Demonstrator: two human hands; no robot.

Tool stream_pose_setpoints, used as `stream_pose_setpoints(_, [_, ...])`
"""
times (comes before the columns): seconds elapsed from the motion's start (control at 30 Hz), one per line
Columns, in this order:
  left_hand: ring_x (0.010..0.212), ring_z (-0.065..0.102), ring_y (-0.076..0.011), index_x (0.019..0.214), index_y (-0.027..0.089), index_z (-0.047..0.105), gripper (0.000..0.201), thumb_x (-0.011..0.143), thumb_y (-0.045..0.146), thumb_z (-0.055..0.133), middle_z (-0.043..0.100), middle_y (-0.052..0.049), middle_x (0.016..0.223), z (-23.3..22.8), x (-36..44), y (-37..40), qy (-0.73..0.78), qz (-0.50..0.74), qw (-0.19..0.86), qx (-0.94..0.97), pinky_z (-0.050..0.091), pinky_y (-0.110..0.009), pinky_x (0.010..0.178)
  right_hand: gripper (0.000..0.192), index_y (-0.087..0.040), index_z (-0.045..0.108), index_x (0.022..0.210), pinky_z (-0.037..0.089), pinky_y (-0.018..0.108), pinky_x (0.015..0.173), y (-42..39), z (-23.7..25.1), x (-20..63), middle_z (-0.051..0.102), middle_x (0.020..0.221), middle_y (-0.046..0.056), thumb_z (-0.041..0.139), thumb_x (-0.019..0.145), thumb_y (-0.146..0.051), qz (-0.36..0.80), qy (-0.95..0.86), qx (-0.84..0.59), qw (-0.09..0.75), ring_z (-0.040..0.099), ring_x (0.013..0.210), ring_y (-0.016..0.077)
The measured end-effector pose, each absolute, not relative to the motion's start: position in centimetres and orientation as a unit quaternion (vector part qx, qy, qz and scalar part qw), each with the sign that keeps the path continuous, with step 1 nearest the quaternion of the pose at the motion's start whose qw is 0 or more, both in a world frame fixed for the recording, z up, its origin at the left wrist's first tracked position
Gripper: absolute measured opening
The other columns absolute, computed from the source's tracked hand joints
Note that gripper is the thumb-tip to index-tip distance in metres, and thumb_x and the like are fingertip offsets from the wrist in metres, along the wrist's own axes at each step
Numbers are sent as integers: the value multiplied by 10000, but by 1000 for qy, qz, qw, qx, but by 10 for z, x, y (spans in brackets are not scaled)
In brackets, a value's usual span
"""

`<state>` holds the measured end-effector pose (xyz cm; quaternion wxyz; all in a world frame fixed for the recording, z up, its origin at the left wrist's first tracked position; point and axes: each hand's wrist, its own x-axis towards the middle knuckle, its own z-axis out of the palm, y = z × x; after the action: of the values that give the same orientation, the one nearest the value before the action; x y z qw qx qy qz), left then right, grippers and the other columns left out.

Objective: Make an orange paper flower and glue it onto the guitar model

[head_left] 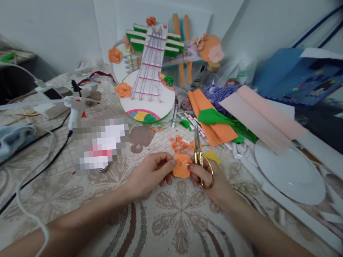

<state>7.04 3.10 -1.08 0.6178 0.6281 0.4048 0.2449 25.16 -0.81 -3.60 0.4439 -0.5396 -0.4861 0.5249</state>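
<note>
My left hand (151, 173) pinches a small orange paper flower (182, 168) from its left side. My right hand (209, 179) touches the flower's right edge and has gold-handled scissors (199, 158) looped on its fingers, blades pointing away from me. Orange paper scraps (180, 143) lie on the patterned tablecloth (173, 223) just beyond the flower.
A white guitar-shaped craft model (149, 86) with orange flowers stands behind. Orange, green and pink paper sheets (218, 121) lie to the right, with a white plate (287, 171). A glue gun (76, 106) and cables (29, 175) are at the left. Markers (185, 119) lie near the model.
</note>
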Motion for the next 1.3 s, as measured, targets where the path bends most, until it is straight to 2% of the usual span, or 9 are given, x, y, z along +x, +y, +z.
stream_pose_setpoints(0.2, [416,469,-52,666,157,475,236,837,320,481,536,47,500,-11,70,33,426,228,664,571,326,-150,392,165,-184,514,719,291,200,411,-8,-34,251,463,451,-71,563,799,-320,535,-491,-530,438,413,411,86])
stream_pose_setpoints(0.3, [403,456,-47,659,157,477,238,838,313,471,531,50,480,-13,70,34,426,221,681,554,326,-147,394,191,-186,490,673,311,199,419,-8,-34,251,451,453,-74,569,792,-312,541,-493,-518,443,418,414,83])
stream_pose_setpoints(0.43, [429,484,-55,697,156,497,220,835,327,480,568,35,507,-14,70,34,423,214,686,551,376,-157,433,212,-185,470,628,317,202,426,-8,-33,252,472,454,-63,551,800,-279,522,-518,-530,422,431,423,83])
stream_pose_setpoints(0.63, [526,590,-100,760,143,534,176,813,310,514,631,-8,611,-12,73,33,392,205,727,525,460,-199,491,168,-177,508,676,327,198,434,-11,-31,252,480,468,-64,556,806,-271,528,-516,-525,422,435,431,80])
stream_pose_setpoints(0.83, [446,571,-83,700,153,489,166,814,272,512,610,10,551,-12,72,31,394,177,730,530,451,-177,442,168,-181,546,753,329,197,422,-8,-34,254,437,442,-80,560,812,-337,562,-475,-508,448,418,407,83])
stream_pose_setpoints(1.03, [465,567,-77,721,149,503,204,828,323,502,602,9,614,-16,71,33,386,188,718,548,456,-183,459,99,-182,532,753,320,196,409,-5,-31,259,476,455,-72,571,777,-271,591,-506,-509,368,422,406,85])
stream_pose_setpoints(1.17, [584,610,-114,791,151,522,207,821,355,510,613,-11,714,-13,72,32,380,229,731,518,488,-225,526,83,-179,514,750,323,193,415,-6,-26,255,473,472,-76,548,783,-248,577,-491,-517,398,427,411,78])
stream_pose_setpoints(1.3, [662,619,-129,857,143,549,172,747,261,608,624,-15,763,-9,75,29,352,213,748,521,496,-234,587,91,-182,510,740,317,197,414,-8,-27,252,472,475,-70,528,799,-249,551,-484,-522,436,423,421,83])
